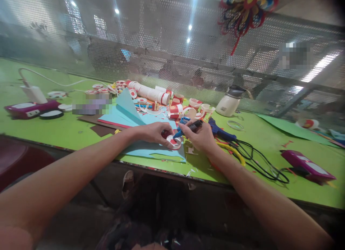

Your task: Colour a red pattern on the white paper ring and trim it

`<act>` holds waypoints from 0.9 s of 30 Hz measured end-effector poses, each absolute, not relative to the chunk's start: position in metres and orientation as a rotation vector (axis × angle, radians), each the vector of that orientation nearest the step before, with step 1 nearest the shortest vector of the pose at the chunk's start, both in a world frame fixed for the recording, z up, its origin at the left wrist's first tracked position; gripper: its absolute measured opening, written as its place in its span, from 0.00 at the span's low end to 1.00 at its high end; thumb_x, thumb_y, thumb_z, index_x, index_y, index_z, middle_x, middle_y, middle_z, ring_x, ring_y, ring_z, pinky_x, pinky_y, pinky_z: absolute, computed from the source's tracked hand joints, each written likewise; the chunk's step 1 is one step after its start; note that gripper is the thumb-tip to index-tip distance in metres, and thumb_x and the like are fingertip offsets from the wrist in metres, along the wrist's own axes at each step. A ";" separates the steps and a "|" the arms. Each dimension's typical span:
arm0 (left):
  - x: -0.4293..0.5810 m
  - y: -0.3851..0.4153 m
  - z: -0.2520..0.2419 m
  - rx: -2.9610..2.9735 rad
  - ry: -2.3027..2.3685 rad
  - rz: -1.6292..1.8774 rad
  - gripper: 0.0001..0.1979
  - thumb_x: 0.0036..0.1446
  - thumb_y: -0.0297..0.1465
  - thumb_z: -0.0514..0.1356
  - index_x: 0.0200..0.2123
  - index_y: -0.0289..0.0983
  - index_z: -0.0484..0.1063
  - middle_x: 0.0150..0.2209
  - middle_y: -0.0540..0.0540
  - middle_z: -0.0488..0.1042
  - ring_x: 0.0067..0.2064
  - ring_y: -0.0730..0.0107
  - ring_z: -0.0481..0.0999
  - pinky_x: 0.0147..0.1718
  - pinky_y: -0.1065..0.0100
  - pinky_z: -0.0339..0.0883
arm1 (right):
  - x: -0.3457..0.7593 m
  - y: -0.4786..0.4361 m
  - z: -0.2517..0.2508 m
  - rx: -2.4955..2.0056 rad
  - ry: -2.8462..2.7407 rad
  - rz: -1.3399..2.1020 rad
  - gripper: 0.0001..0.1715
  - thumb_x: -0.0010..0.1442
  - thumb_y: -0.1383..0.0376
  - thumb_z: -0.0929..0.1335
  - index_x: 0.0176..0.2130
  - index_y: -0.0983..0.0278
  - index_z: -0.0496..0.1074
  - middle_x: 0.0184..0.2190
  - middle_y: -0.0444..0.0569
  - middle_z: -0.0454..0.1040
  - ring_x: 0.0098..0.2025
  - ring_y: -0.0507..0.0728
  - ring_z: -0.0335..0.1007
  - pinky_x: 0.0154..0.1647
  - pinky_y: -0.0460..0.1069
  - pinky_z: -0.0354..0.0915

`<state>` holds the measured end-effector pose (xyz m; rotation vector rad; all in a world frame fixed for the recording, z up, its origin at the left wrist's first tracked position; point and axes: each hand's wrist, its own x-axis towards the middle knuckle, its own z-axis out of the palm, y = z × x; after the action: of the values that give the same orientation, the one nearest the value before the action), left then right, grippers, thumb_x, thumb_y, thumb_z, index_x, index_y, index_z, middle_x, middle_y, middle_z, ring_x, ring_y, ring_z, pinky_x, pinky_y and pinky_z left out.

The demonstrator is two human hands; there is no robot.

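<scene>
Disc [174, 143], white rim, red patches inside, sits near the tabletop's [196, 167] front edge, over blue paper [151, 151]; flat on it or slightly raised, can't tell. Clock below is centred on the disc, 12 toward the far side.

Left hand [157, 133] at 9 to 10 o'clock: fingers curled partway, fingertips at the rim, steadying it. Right hand [198, 135] at 2 o'clock: closed in a writing grip on a pen [195, 126], blue at the low end, black at the upper. Low end points down onto the disc; actual contact unclear.

Handling, judged by eye: disc looks like paper or card, so very light, fairly stiff round the rim, easy to dent or crush. Not likely slippery, but could skid on the paper under pen pressure. Best hold: light pinch on the rim at 9 o'clock, face left free. Pen should be light, rigid, sturdy; grip the barrel.

Writing: cut cups [175, 111] at 12 o'clock carry red and yellow print, unreadable. Purple boxes at 9 [23, 109] and 3 o'clock [308, 166] have pale label areas, no legible text. Glue gun [219, 130], between 2 and 3 o'clock: no readable brand. Kettle [229, 101] at 2 o'clock: small mark, too blurred.
</scene>
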<state>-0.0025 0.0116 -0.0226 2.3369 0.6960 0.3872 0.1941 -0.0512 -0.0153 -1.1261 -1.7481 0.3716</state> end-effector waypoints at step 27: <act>-0.004 0.006 -0.014 2.333 0.756 0.344 0.26 0.42 0.47 0.67 0.40 0.35 0.70 0.32 0.50 0.67 0.32 0.73 0.64 0.32 0.69 0.56 | 0.191 -0.051 -0.018 -0.995 -1.581 0.404 0.21 0.53 0.54 0.72 0.19 0.64 0.65 0.15 0.39 0.60 0.18 0.47 0.54 0.19 0.46 0.53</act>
<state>-0.0035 0.0057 -0.0145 2.3330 0.7557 0.3438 0.1905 -0.0510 -0.0176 -0.9953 -1.5813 0.4036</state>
